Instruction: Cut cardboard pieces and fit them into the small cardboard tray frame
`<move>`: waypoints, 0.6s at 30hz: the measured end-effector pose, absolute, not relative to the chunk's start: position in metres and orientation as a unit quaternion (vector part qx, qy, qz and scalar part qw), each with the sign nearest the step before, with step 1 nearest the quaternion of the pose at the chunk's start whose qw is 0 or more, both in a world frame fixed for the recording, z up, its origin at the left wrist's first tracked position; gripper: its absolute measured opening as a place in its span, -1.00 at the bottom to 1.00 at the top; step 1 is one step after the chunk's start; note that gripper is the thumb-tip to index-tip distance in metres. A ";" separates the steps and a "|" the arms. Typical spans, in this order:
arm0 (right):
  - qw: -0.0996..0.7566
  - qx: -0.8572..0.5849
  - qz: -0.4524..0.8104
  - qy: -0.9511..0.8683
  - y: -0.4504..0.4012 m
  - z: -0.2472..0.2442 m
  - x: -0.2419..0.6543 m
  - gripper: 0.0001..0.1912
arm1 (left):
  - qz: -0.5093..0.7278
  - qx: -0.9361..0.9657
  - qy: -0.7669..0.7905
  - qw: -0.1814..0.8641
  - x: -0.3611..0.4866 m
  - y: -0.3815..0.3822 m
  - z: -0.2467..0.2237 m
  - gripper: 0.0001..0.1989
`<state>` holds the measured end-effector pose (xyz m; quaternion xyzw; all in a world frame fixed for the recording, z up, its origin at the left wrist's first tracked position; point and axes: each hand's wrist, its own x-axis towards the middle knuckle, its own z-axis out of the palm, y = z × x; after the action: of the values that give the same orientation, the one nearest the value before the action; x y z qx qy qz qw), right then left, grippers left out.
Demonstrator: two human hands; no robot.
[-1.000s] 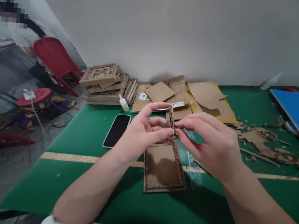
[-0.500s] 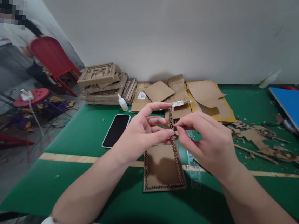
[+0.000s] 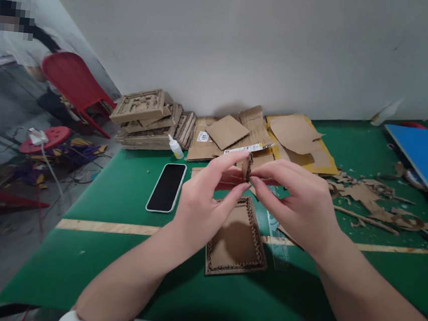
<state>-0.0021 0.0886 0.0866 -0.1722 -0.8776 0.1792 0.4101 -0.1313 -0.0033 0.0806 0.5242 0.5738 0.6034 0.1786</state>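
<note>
Between my two hands is a small cardboard strip (image 3: 248,166) with its corrugated edge showing, held above the table. My left hand (image 3: 212,198) is closed on it, index finger at the top and thumb below. My right hand (image 3: 295,201) pinches the strip's lower end with thumb and fingertips. Below them a cardboard panel (image 3: 235,238) lies flat, with corrugated strips standing along its edges like a low frame. Part of the panel's left and far side is hidden behind my left hand.
A phone (image 3: 166,187) and a white glue bottle (image 3: 176,148) are left of my hands. Behind stand stacked cardboard pieces (image 3: 139,107) and a loose cardboard square (image 3: 227,132). Cardboard scraps (image 3: 371,198) and a blue board (image 3: 426,155) are at right. A clear ruler (image 3: 277,247) lies beside the panel.
The strip, longer in view before, now looks short between my fingers. My left hand has turned, its fingers closing toward my right hand. The panel's far edge shows more now.
</note>
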 end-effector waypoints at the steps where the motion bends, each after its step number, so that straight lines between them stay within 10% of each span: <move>1: 0.411 -0.174 0.180 -0.877 0.088 0.087 -0.002 -0.89 | 0.605 0.523 0.575 0.173 -0.130 -0.003 0.080 -0.57; 18: 0.441 -0.195 0.096 -0.871 0.086 0.076 -0.010 -0.93 | 0.609 0.496 0.561 0.262 -0.138 0.000 0.081 -0.53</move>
<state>-0.0097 0.0863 0.0758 -0.1949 -0.8707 0.0957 0.4413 -0.1377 0.0001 0.0812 0.4959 0.5608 0.6089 0.2624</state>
